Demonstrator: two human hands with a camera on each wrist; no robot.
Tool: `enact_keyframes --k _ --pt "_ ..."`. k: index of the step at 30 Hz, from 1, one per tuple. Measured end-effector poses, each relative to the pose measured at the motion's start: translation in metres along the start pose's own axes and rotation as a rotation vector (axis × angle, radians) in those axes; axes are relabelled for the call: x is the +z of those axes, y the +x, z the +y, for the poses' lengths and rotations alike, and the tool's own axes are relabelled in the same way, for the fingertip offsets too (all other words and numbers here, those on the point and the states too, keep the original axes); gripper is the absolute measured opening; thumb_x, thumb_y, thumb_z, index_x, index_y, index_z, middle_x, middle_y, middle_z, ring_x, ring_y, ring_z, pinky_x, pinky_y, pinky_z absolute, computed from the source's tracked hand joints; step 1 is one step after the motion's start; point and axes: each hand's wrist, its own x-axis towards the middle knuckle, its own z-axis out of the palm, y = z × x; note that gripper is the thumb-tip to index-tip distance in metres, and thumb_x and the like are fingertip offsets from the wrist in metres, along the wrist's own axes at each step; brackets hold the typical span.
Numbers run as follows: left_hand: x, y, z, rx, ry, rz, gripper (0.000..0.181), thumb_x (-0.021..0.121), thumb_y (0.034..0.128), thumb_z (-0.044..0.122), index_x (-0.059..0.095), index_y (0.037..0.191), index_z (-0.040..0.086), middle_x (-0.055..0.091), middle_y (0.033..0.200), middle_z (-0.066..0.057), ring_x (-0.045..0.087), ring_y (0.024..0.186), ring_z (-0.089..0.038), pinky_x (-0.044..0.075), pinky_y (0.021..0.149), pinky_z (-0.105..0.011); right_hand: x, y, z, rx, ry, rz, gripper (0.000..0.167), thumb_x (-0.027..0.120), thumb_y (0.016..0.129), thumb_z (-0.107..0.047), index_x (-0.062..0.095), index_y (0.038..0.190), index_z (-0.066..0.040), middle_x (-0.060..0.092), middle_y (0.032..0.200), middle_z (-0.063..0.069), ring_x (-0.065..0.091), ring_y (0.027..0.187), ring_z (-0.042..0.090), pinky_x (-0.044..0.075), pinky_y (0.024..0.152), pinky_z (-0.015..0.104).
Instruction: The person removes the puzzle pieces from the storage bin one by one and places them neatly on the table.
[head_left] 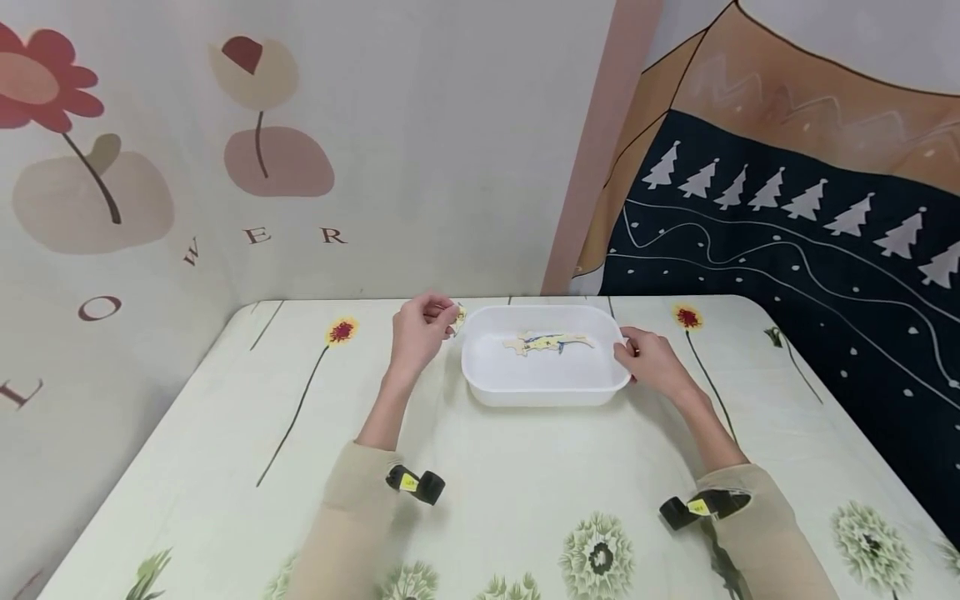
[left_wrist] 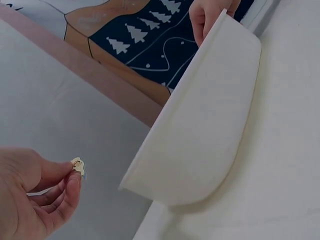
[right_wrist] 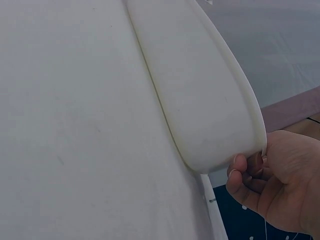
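A white plastic tub (head_left: 498, 375) stands on the table. Inside it lies a flat, pale yellow cut-out (head_left: 551, 342) with blue marks, shaped like a lizard or crocodile. Just off the tub's left end, my left hand (head_left: 422, 333) pinches a small pale yellow piece (left_wrist: 78, 166) between thumb and fingers, and its exact kind is too small to tell. At the other end, my right hand (right_wrist: 287, 182) holds the tub's rim, thumb at the edge and fingers curled beneath it. The tub's inside is hidden in both wrist views.
A pale cloth (head_left: 517, 475) printed with flowers covers the table. Behind it hangs a light curtain (head_left: 435, 167) with flower shapes and letters. At the right is a dark fabric (head_left: 750, 242) with white trees. Each sleeve bears a black wrist camera (head_left: 416, 483).
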Motion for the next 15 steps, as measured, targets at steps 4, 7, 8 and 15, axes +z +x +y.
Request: enact_keyframes --k 4,7,8,15 --pt "-0.004 0.001 -0.01 -0.056 0.028 0.012 0.015 0.068 0.0979 0.012 0.068 0.104 -0.002 0.07 0.093 -0.016 0.068 0.073 -0.02 0.058 0.069 -0.028 0.0 -0.001 0.001 0.001 0.005 0.0 0.039 0.052 0.101 -0.008 0.051 0.135 0.012 0.049 0.073 0.007 0.055 0.06 0.018 0.047 0.052 0.023" --pt "-0.006 0.001 -0.018 -0.1 0.039 0.016 0.016 0.066 0.0985 0.011 0.068 0.105 -0.003 0.069 0.094 -0.016 0.069 0.074 -0.021 0.059 0.075 -0.037 0.0 -0.001 0.002 0.0 0.002 0.0 0.04 0.052 0.102 -0.008 0.05 0.135 0.012 0.049 0.073 0.007 0.055 0.059 0.018 0.047 0.052 0.023" --pt "-0.007 0.001 -0.021 -0.117 0.039 0.015 0.016 0.066 0.0987 0.011 0.068 0.106 -0.003 0.069 0.094 -0.017 0.069 0.074 -0.021 0.059 0.077 -0.039 0.0 -0.001 0.002 -0.001 0.001 0.001 0.04 0.052 0.102 -0.009 0.05 0.135 0.012 0.049 0.073 0.007 0.055 0.059 0.018 0.047 0.052 0.023" --pt "-0.007 0.002 -0.035 -0.196 0.071 0.002 0.015 0.064 0.0986 0.007 0.068 0.107 -0.005 0.07 0.093 -0.018 0.066 0.07 -0.014 0.059 0.075 -0.038 0.002 0.001 0.004 -0.007 -0.015 0.004 0.038 0.051 0.101 -0.01 0.052 0.133 0.011 0.048 0.072 0.006 0.056 0.058 0.018 0.047 0.051 0.024"
